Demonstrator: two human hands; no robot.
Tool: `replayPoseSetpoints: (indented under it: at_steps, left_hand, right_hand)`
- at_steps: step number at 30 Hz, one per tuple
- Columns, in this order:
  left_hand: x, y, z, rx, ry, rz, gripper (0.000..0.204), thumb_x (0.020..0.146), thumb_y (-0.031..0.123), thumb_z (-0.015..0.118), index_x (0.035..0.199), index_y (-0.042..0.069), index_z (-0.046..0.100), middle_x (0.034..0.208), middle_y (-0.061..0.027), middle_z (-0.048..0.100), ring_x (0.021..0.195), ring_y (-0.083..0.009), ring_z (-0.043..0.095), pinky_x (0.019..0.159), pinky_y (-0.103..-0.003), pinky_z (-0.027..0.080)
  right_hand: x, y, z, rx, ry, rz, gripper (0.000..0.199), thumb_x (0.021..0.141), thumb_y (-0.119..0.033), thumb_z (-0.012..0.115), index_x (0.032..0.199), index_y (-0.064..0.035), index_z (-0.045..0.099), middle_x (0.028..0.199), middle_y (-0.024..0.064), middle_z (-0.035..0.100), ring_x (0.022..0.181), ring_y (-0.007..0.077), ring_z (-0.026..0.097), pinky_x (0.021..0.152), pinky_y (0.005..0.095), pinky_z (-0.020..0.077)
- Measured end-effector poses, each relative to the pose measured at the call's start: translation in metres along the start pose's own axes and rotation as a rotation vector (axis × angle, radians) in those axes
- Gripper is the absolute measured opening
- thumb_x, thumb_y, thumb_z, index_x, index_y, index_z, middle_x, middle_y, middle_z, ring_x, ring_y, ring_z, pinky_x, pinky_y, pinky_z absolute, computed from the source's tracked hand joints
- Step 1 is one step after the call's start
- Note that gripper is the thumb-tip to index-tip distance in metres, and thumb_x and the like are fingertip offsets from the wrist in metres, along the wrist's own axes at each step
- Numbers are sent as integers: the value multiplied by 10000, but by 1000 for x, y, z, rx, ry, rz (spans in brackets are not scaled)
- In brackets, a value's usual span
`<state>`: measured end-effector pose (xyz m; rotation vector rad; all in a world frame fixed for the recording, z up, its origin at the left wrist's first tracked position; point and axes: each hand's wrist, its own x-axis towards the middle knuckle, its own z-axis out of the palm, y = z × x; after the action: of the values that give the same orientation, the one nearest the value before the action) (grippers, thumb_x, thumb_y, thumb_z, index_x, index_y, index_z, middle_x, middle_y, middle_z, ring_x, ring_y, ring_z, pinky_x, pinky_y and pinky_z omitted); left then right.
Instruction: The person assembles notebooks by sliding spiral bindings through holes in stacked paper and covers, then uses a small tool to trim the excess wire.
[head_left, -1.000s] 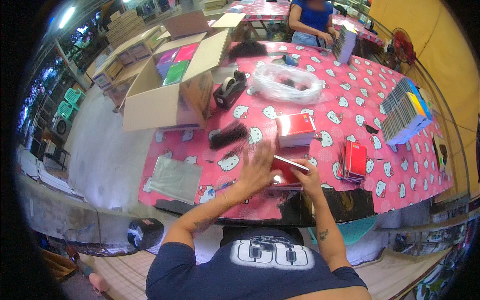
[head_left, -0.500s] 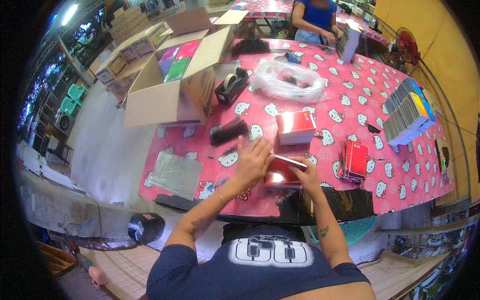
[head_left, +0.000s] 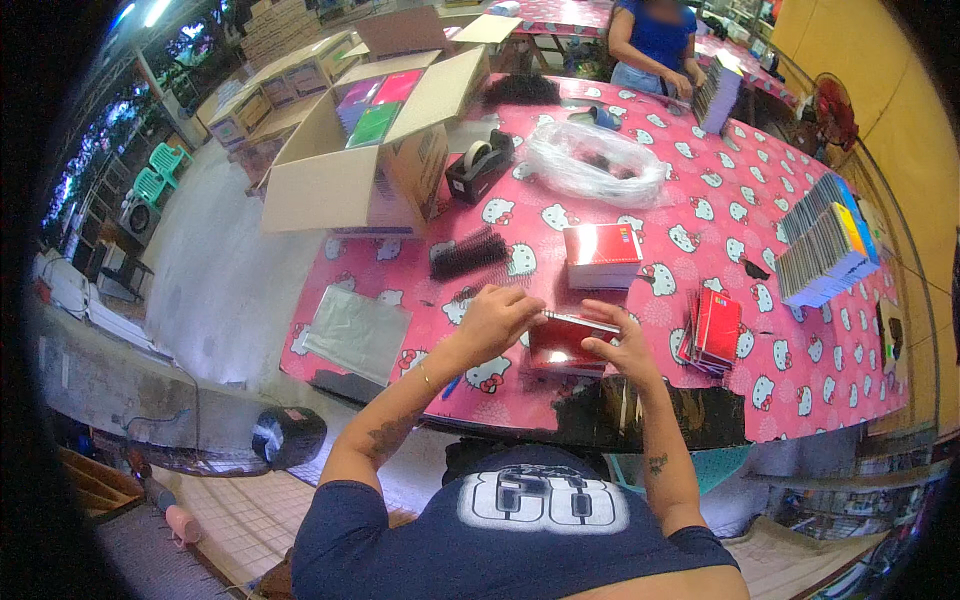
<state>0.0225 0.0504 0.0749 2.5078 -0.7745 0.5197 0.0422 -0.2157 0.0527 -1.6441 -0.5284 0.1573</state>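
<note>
A red notebook (head_left: 570, 336) lies in front of me near the table's front edge, apparently on top of other red ones. My left hand (head_left: 498, 322) is closed, its fingertips pinched at the notebook's far left corner; whether a thin coil is also between them cannot be made out. My right hand (head_left: 628, 348) grips the notebook's right end, thumb on the cover and forefinger at the far edge. Just beyond my left hand lies a bundle of black spiral binding coils (head_left: 468, 256). A stack of red notebooks (head_left: 604, 262) stands beyond the one I hold.
Spiral-bound red notebooks (head_left: 714, 332) are piled at right, clear plastic sleeves (head_left: 354, 336) at left. Farther off are a tape dispenser (head_left: 482, 170), a plastic bag (head_left: 598, 172), an open carton (head_left: 322, 200) and bound notebook stacks (head_left: 828, 256). A person in blue (head_left: 654, 48) works at the far side.
My left hand has gone from stretched fingers to a pinch at the notebook's corner. The notebook, tilted on edge before, now lies flatter, and my right hand has spread wider around it.
</note>
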Motion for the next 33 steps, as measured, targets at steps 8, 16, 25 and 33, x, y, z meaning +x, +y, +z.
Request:
replayPoseSetpoints:
  at_steps: [8, 16, 25, 33]
  left_hand:
    - [2, 5, 2, 18, 191, 95, 211, 832, 277, 753, 993, 154, 693, 848, -15, 614, 792, -219, 603, 735, -381, 432]
    - [-2, 1, 6, 28, 204, 85, 207, 836, 280, 748, 996, 157, 701, 867, -13, 624, 804, -213, 605, 761, -382, 430]
    - [-1, 12, 10, 95, 162, 110, 224, 873, 279, 711, 1046, 140, 681, 953, -22, 624, 929, -234, 569, 853, -419, 412]
    - [3, 6, 17, 80, -13, 50, 358, 896, 360, 665, 1174, 137, 629, 1113, -58, 623, 1135, -275, 566, 1142, -578, 212]
  right_hand:
    - [34, -51, 18, -709, -132, -116, 321, 860, -344, 705, 1064, -97, 727, 1026, 115, 713, 965, 319, 673, 834, 418, 524]
    - [34, -51, 25, -651, -132, 81, 280, 863, -343, 691, 1020, -117, 739, 1006, 110, 719, 914, 303, 689, 779, 404, 539]
    - [1, 13, -7, 53, -40, 104, 359, 838, -91, 775, 1182, -28, 696, 1069, 59, 727, 969, 151, 667, 857, 311, 526]
    - [0, 38, 2, 187, -92, 107, 288, 900, -12, 688, 1188, -19, 696, 1053, 25, 724, 948, 88, 629, 854, 261, 508]
